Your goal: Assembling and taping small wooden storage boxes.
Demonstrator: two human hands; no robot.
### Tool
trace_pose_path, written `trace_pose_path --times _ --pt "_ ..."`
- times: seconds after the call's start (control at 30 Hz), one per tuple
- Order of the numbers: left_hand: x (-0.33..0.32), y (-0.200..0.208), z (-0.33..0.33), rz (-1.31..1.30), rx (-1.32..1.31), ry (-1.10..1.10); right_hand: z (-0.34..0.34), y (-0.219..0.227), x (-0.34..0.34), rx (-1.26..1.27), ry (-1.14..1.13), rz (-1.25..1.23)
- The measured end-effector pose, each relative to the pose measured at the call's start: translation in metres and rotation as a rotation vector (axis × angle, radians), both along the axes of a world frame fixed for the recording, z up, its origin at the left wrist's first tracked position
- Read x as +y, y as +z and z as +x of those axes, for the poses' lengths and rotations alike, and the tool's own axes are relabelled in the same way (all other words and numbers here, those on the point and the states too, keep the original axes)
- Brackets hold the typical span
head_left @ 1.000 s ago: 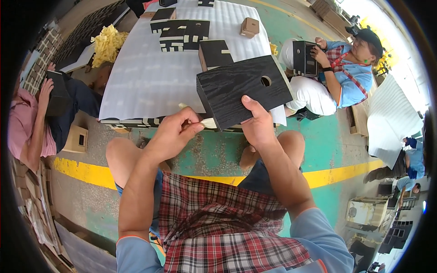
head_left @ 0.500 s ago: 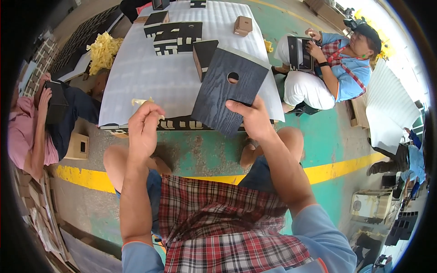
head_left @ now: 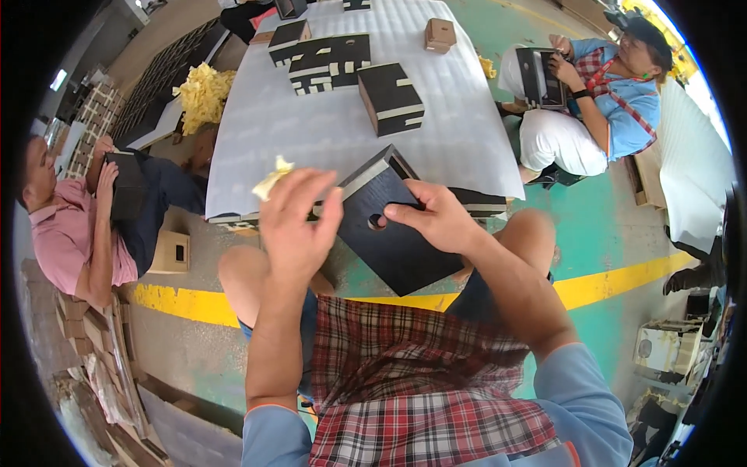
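My right hand point(head_left: 440, 218) is closed around the edge of a black wood-grain wooden box point(head_left: 412, 253), thumb on its face near a round hole. The box is tilted over my lap, and a pale strip runs along its upper edge next to an open end. My left hand point(head_left: 299, 222) is beside the box's upper left corner, fingers spread, holding nothing that I can see. Just beyond its fingers, a crumpled scrap of yellow tape point(head_left: 272, 177) lies on the table. Farther back stands another black box point(head_left: 391, 100) with pale tape patches.
The white-covered table point(head_left: 257, 132) also bears several taped black boxes point(head_left: 331, 62) and a small brown box point(head_left: 440, 35). Yellow tape scraps point(head_left: 205, 97) are heaped at its left. Seated co-workers handle dark boxes on the left point(head_left: 85, 226) and right point(head_left: 599, 101). A wooden box point(head_left: 170, 253) stands on the floor.
My right hand has lowered and turned the box, bringing its open end into view. My left hand has moved toward the box and spread its fingers. The view has shifted slightly.
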State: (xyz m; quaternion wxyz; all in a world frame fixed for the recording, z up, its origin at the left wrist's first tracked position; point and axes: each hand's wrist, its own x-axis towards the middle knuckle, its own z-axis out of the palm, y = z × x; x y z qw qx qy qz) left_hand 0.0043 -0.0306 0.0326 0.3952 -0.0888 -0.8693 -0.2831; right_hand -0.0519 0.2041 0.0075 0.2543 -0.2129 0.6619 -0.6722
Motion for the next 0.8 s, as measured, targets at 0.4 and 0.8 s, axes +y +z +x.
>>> trace_pose_path --times 0.4,0.8 --pt "0.024 -0.012 -0.004 -0.028 -0.186 -0.015 0.006 0.011 -0.007 0.505 -0.03 0.478" --pt "0.027 -0.014 -0.005 -0.007 -0.171 -0.028 0.007 0.002 -0.004 0.688 0.02 0.551"
